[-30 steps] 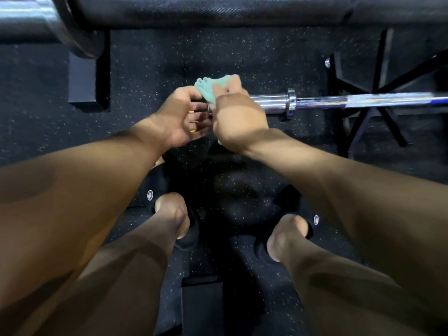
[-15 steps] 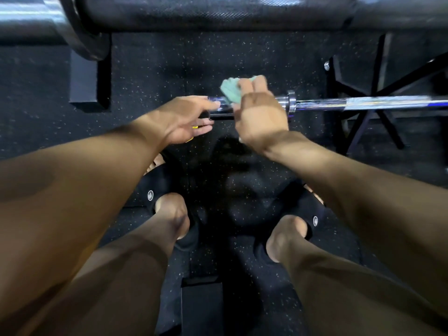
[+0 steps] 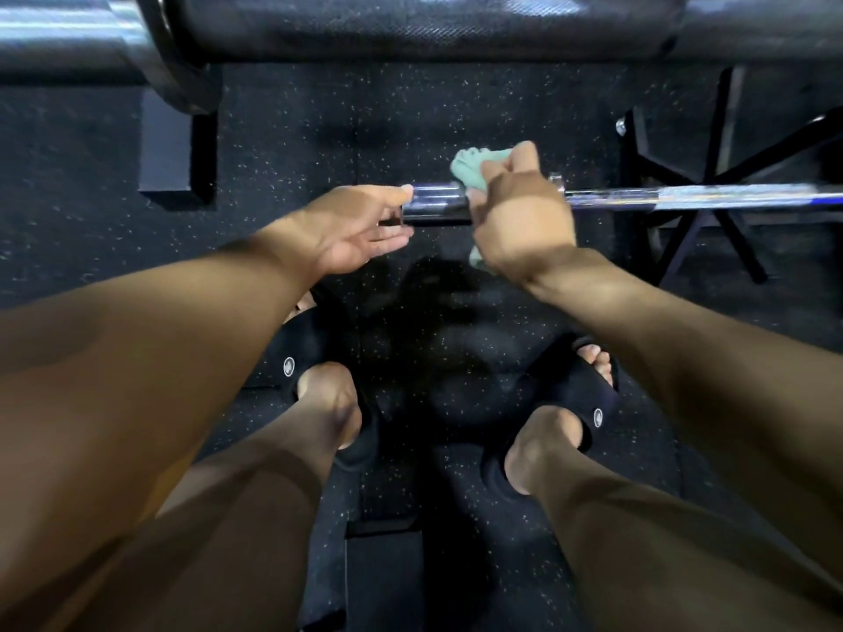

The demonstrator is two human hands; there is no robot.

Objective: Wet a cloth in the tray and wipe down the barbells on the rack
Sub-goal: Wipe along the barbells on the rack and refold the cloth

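A chrome barbell (image 3: 684, 197) runs from the centre out to the right, its thicker sleeve end (image 3: 433, 205) pointing left. My right hand (image 3: 520, 221) grips a green cloth (image 3: 474, 168) wrapped around the sleeve near its collar; cloth shows above my fingers and a bit hangs below my palm. My left hand (image 3: 360, 228) sits at the sleeve's free end with fingers straight, its fingertips touching the end face.
A second, larger barbell (image 3: 410, 25) with a steel collar (image 3: 155, 43) crosses the top of the view. A black rack frame (image 3: 711, 175) stands at right. A black block (image 3: 171, 148) sits on the speckled rubber floor at left. My feet in black slides are below.
My right hand has slid the cloth rightward along the sleeve toward the collar. My left hand has let go of the sleeve, opened and now only touches its end.
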